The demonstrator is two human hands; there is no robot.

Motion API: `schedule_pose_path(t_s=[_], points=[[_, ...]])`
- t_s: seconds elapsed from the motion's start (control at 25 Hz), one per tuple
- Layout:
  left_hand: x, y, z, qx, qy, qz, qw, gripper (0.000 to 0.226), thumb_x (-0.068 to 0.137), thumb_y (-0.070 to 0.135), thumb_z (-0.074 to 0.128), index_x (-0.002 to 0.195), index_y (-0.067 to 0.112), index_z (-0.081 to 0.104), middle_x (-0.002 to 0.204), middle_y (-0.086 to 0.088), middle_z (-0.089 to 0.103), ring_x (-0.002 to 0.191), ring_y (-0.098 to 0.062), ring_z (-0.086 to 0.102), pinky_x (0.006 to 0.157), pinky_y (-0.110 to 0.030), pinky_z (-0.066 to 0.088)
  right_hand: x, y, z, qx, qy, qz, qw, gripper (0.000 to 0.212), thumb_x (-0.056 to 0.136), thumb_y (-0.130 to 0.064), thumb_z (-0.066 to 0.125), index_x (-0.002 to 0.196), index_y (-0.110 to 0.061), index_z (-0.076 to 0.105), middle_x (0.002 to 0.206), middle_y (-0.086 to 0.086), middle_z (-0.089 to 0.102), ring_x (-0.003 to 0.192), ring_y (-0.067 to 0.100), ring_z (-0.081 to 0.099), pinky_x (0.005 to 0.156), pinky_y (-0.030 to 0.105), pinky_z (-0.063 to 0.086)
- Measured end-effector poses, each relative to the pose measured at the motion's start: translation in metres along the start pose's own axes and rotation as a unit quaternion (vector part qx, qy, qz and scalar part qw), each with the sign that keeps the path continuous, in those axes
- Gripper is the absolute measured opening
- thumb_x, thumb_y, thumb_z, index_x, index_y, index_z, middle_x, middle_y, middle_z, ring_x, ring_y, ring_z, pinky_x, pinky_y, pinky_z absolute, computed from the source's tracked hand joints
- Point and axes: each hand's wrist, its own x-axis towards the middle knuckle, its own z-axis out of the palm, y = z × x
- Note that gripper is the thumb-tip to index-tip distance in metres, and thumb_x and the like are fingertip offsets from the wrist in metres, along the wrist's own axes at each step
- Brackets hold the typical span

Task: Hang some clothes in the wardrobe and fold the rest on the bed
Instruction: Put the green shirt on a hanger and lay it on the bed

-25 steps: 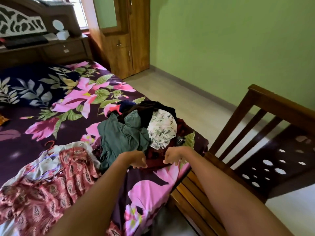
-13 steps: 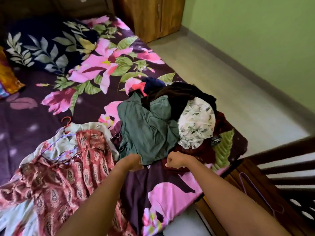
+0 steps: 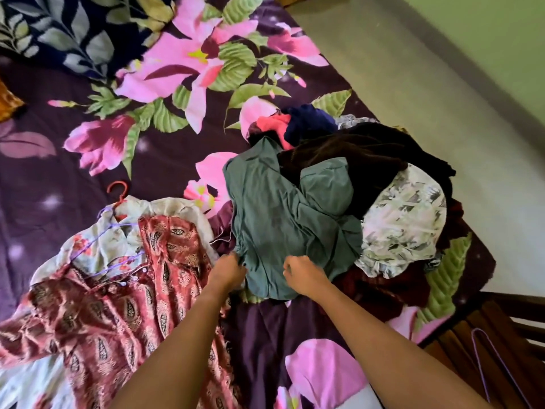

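Note:
A heap of clothes lies at the right edge of the bed [image 3: 147, 172]: a teal green garment [image 3: 280, 219] in front, a dark brown one [image 3: 359, 154], a white leaf-print one [image 3: 404, 222], navy and pink pieces behind. My left hand [image 3: 227, 271] pinches the teal garment's lower left edge. Fingers curled, my right hand [image 3: 303, 273] grips its lower part. To the left lie a red paisley dress [image 3: 118, 305] and a pale floral shirt [image 3: 97, 249] on hangers, a red hanger hook [image 3: 118, 190] sticking out.
The bed has a purple sheet with big pink flowers and a dark leaf-print pillow [image 3: 73, 31] at the top left. A wooden chair [image 3: 501, 349] with a purple hanger [image 3: 489, 355] on it stands at the lower right. Bare floor [image 3: 442, 98] runs along the green wall.
The view has tilted down and closer to the bed. Both hands moved up from the maroon cloth at the pile's front onto the teal garment and took hold of its lower edge.

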Motion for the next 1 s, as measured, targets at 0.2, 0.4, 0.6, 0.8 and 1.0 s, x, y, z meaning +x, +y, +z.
schedule_pose_path(t_s=[0.2,0.4,0.6,0.8,1.0], points=[[0.033,0.015,0.006,-0.226,0.059,-0.043,0.971,0.062,0.089,0.032,0.062,0.138,0.003,0.038,0.136,-0.016,0.051,0.126,-0.032,0.047,0.101,-0.035,0.036,0.018,0.0,0.005,0.016,0.055,-0.001,0.998,0.019,0.095,-0.016,0.044,0.103,-0.012,0.06,0.104,0.01,0.065,0.098,0.031,0.062,0.078,0.036,0.048],[0.054,0.023,0.005,-0.229,0.072,-0.077,0.968,0.035,0.087,0.03,0.065,0.103,-0.001,0.062,0.105,-0.021,0.066,0.101,-0.035,0.062,0.086,-0.038,0.048,0.023,0.007,0.0,0.037,0.088,-0.012,0.995,0.021,0.097,-0.019,0.044,0.105,-0.011,0.062,0.103,0.009,0.067,0.097,0.029,0.063,0.08,0.038,0.051],[0.036,0.028,-0.007,-0.187,0.123,-0.029,0.974,0.044,0.09,0.037,0.058,0.114,0.0,0.059,0.107,-0.019,0.066,0.099,-0.036,0.061,0.082,-0.037,0.048,0.014,0.002,-0.015,0.066,0.145,-0.03,0.987,0.024,0.097,-0.028,0.047,0.107,-0.011,0.06,0.105,0.006,0.067,0.099,0.025,0.062,0.078,0.036,0.049],[-0.003,0.058,-0.032,-0.241,0.156,0.02,0.958,0.045,0.095,0.038,0.049,0.118,0.0,0.055,0.118,-0.021,0.061,0.111,-0.037,0.055,0.089,-0.037,0.042,-0.005,-0.002,-0.038,0.122,0.176,-0.043,0.976,0.034,0.094,-0.041,0.053,0.107,-0.01,0.059,0.1,0.007,0.065,0.097,0.025,0.06,0.075,0.037,0.048],[-0.042,0.109,-0.057,-0.352,0.137,0.053,0.925,0.032,0.094,0.032,0.053,0.097,0.0,0.059,0.099,-0.016,0.063,0.099,-0.033,0.059,0.083,-0.037,0.046,-0.051,0.001,-0.056,0.297,0.076,-0.094,0.947,0.063,0.075,-0.054,0.071,0.126,-0.021,0.052,0.112,-0.002,0.061,0.103,0.012,0.059,0.09,0.03,0.05]])
